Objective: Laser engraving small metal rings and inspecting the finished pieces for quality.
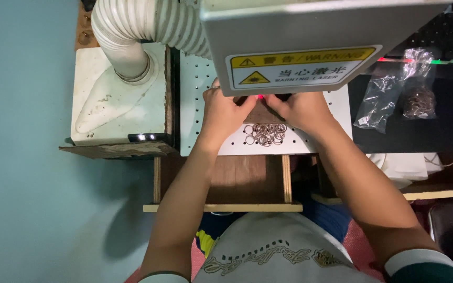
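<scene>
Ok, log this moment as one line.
left hand: on small brown block | right hand: on same block | rings: piled on white plate | machine head: above

My rings (266, 133) look coppery-pink on the white, hole-dotted plate (200, 84); the hose (127, 31) is ribbed off-white, the wall (22, 131) teal, a red dot perhaps glowing

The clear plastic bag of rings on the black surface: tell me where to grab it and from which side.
Pinch the clear plastic bag by its empty crumpled upper half, coming from above. The rings sit bunched in its lower right corner, so that slack film probably gathers easily between fingertips.
</scene>
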